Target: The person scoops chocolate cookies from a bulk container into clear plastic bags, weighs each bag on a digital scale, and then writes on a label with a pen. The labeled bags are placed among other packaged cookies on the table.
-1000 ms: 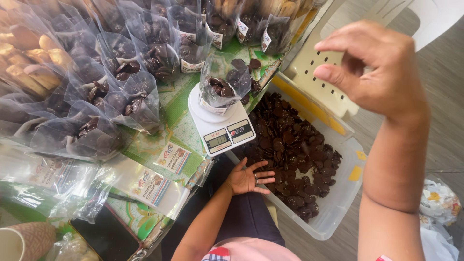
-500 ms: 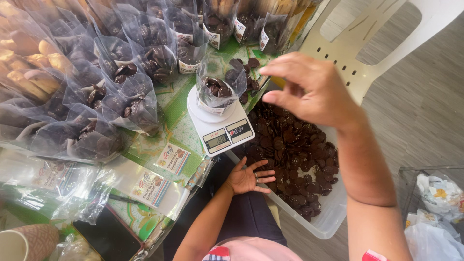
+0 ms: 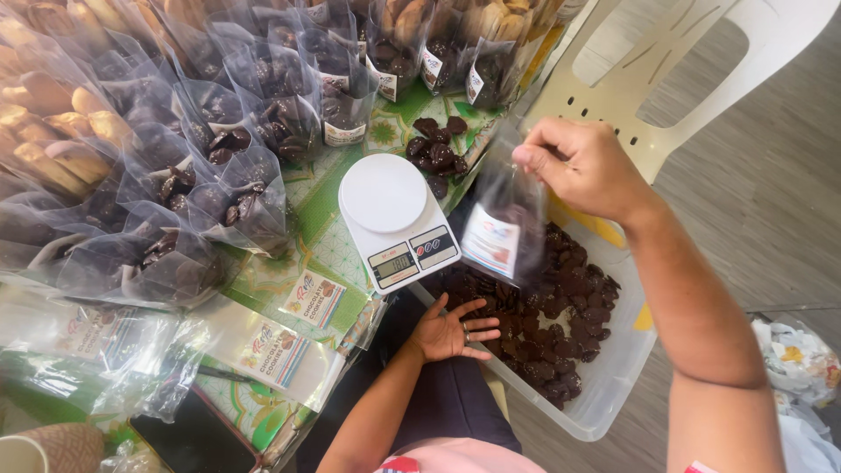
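My right hand [image 3: 587, 166] pinches the top of a clear plastic bag [image 3: 504, 228] with dark chocolate cookies in it. The bag hangs just right of a white kitchen scale [image 3: 394, 219], over the near edge of a clear plastic bin [image 3: 604, 385]. The bin holds many loose dark cookies [image 3: 561, 324]. The scale's round plate is bare. My left hand [image 3: 451, 331] rests palm up with fingers spread at the bin's left edge, above my lap, holding nothing.
Several filled cookie bags [image 3: 219, 175] crowd the table left of the scale, with paler cookies [image 3: 53, 123] far left. Loose dark cookies [image 3: 438, 153] lie behind the scale. Empty labelled bags [image 3: 263, 342] lie at the front. A white plastic chair [image 3: 683, 61] stands behind the bin.
The bag stood on the scale before. My right hand came down, took hold of its top and lifted it off to the right. My left hand stayed put.
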